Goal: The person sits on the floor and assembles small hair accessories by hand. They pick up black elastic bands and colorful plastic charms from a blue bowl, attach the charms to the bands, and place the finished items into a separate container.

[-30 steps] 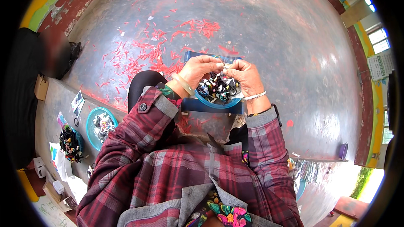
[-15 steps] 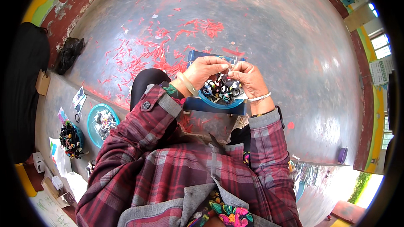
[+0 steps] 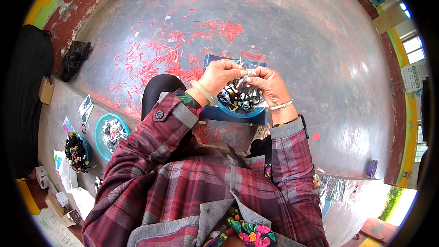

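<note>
My left hand [image 3: 222, 77] and my right hand [image 3: 270, 84] meet over a blue bowl [image 3: 242, 115], fingertips pinched together. Between them is a small whitish piece [image 3: 249, 71] with clear plastic about it, too small to make out its kind. Heaped in the bowl are dark elastic hair ties [image 3: 238, 98] with small white and coloured bits. The bowl rests on a blue stool [image 3: 209, 59] in front of my knees. A pale bangle [image 3: 204, 92] circles my left wrist and a white band [image 3: 281, 105] my right.
Red scraps [image 3: 173, 61] litter the floor ahead. At my left stand a turquoise basin [image 3: 97, 138] with pale items and a container heaped with dark hair ties [image 3: 75, 153]. A black plastic bag [image 3: 77, 59] lies by the wall. Far right is a purple cup [image 3: 372, 169].
The whitish piece now shows more plainly between my fingertips, and clear plastic shows above them. Both hands keep nearly the same place, with small finger shifts.
</note>
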Available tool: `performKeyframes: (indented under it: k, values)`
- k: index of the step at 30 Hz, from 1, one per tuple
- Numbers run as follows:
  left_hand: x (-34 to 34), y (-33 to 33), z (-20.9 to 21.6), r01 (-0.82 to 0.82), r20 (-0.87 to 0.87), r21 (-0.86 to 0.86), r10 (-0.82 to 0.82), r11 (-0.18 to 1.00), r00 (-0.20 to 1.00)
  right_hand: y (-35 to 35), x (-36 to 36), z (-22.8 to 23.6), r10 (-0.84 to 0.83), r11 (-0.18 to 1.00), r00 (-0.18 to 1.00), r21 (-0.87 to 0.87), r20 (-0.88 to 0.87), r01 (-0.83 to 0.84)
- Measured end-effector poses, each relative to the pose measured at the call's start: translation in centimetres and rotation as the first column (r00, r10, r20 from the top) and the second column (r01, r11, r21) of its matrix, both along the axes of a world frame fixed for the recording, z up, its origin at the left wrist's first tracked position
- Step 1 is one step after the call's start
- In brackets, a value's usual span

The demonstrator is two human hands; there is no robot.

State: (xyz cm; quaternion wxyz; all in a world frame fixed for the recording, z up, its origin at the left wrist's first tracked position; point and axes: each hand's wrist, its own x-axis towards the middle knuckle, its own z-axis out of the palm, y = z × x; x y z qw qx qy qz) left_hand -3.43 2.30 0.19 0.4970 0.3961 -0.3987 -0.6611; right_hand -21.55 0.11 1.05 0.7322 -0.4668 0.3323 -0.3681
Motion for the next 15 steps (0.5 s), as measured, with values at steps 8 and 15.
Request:
performKeyframes:
  k: [8, 15]
  values:
    - [-0.1, -0.3, -0.5, -0.047, -0.021, -0.014, 0.047, 0.999, 0.999, -0.1, 0.1, -0.5, -0.048, 0.998, 0.998, -0.038, -0.051, 0.046]
    - [-0.5, -0.5, -1.1, -0.108, 0.011, -0.013, 0.109, 0.994, 0.994, 0.0, 0.1, -0.7, -0.363, 0.88, 0.858, -0.437, -0.364, 0.187]
